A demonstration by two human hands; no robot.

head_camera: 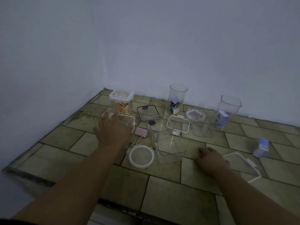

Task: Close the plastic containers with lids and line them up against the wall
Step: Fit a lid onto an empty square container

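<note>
Several clear plastic containers and loose lids lie on a tiled floor near a white wall. A lidded container (121, 101) stands in the corner. My left hand (112, 129) hovers open over a white-rimmed square lid or container top (129, 118) just in front of it. A round lid (140, 157) lies below that hand. An open square container (168, 143) stands at centre. My right hand (211, 158) rests on the floor, fingers curled, next to a large square lid (241, 164). A round container (177, 96) and a square container (230, 104) stand open by the wall.
A black-rimmed lid (147, 113), a white-rimmed lid (177, 125) and another open container (201, 124) crowd the middle. A pink binder clip (140, 132) lies by my left hand. Small purple boxes (261, 147) sit at right. The floor steps down at the near-left edge (29, 176).
</note>
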